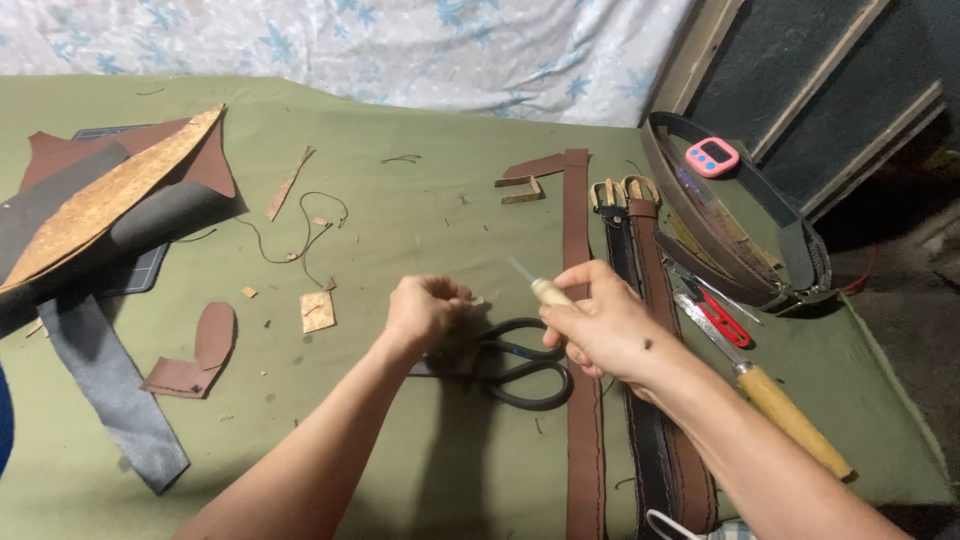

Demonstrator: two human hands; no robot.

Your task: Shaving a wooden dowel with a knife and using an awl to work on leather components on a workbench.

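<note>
Lower centre of the frame: two bare forearms reaching in over an olive-green cloth-covered desk [420, 470]. Left hand [425, 312] curled nearly shut at mid-frame, fingertips pinched on something too small to make out. Right hand [600, 325] just beside it, closed round a pale wooden-handled awl [548, 291], thin point angled up-left toward the left hand. Looks like fine work at the awl's tip, perhaps threading or piercing; judged mid-step, calling for a steady, small movement with both hands kept close together.

Directly beneath the hands: black-handled scissors [520, 365] lying flat. Right of them, a long brown leather strap [580, 420] and two buckled belts, black and brown [655, 450], running up the frame. Further right, a wooden-handled knife [785, 415] and a red-handled cutter [725, 320].

Left of centre: small brown leather offcuts [195, 355], a grey strip [110, 385].

Upper left: stacked sheets of leather and cork [110, 200]. Upper right: coiled dark belts [740, 220] with a pink digital timer [712, 157] behind.
</note>
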